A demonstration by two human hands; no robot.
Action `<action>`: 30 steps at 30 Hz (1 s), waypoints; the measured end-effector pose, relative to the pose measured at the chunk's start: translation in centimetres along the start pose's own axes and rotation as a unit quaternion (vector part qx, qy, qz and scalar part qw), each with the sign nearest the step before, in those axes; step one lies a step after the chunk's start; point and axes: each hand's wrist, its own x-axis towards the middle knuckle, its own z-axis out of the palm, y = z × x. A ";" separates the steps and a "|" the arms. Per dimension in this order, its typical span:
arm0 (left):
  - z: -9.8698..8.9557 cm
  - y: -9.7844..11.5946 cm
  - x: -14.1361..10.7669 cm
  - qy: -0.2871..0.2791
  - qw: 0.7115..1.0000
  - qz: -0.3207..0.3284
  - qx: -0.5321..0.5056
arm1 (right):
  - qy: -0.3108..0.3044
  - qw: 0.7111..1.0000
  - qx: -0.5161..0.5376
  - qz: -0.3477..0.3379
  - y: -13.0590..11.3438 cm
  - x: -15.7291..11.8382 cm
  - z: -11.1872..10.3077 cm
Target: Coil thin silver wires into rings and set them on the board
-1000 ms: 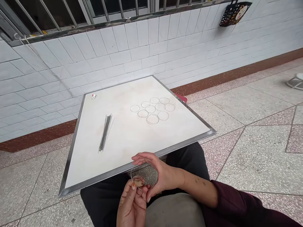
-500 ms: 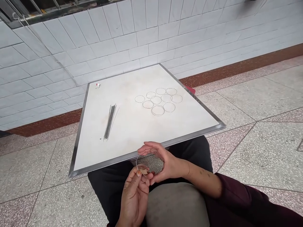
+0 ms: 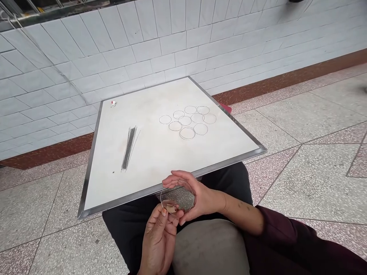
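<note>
My left hand [image 3: 159, 236] pinches the wire ring [image 3: 161, 196] between thumb and fingers, a small tan curl [image 3: 171, 208] right by the pinch; my right hand [image 3: 199, 198] cups the opposite side, thumb and fingers spread wide around the wire. To keep it round, I should press evenly through that curve and hold the pinch firm without kinking it. Beyond, on the worktop [image 3: 150, 152], a dark speck [image 3: 113, 172] shows left of the wire bundle [image 3: 129, 149], where I saw none a second ago; farther, the loose rings [image 3: 190, 121] lie unchanged. On the tiled wall [image 3: 235, 46], the basket [image 3: 295, 0], earlier in full view, is nearly cut off by the top edge.
</note>
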 end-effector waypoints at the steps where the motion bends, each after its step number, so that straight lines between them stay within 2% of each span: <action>1: 0.0 0.0 0.0 -0.001 1.000 0.001 0.001 | -0.001 1.000 0.000 -0.001 0.0 0.0 0.0; 18: 0.0 -0.3 0.7 0.010 0.998 0.050 0.044 | 0.003 0.999 -0.033 0.003 0.2 0.2 0.0; 25: -0.1 -0.7 1.3 0.035 0.998 0.041 0.013 | 0.018 0.999 -0.029 0.038 1.4 -0.3 0.6; 30: -0.1 -0.4 1.1 0.044 0.998 0.039 -0.011 | 0.020 0.999 -0.024 0.029 1.9 -0.6 0.7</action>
